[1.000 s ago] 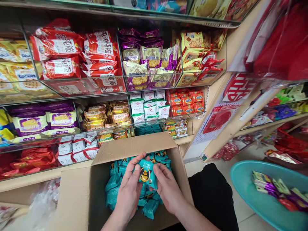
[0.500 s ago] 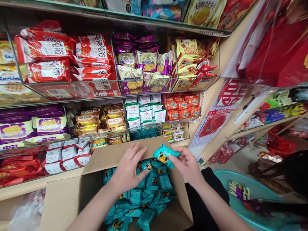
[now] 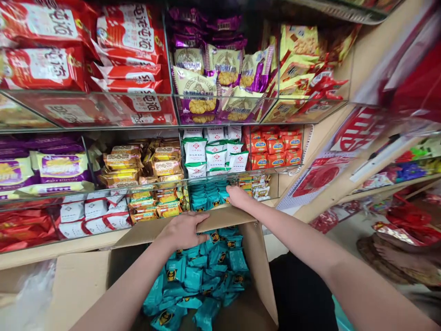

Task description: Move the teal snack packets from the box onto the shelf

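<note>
My left hand [image 3: 186, 230] grips the back flap of an open cardboard box [image 3: 257, 257], its thumb on the inner side. Inside the box lie many teal wrapped packets [image 3: 193, 278]. Reaching past the flap, my right hand [image 3: 237, 196] is at the lower shelf compartment that holds a row of teal packets [image 3: 203, 195]. Its fingertips are partly hidden among them, so whether it still holds a packet cannot be made out.
Red bags [image 3: 44, 66], purple-and-cream cookie bags [image 3: 203, 99], white-green packets [image 3: 215, 154] and small red packets [image 3: 275, 147] fill glass-fronted shelves above. Orange-yellow packets [image 3: 168, 202] sit left of the teal row. A red pile lies at the right.
My right hand has moved from above the box, where it held a teal packet, forward to the lower shelf. My left hand has closed on the flap. The view has shifted closer to the shelves.
</note>
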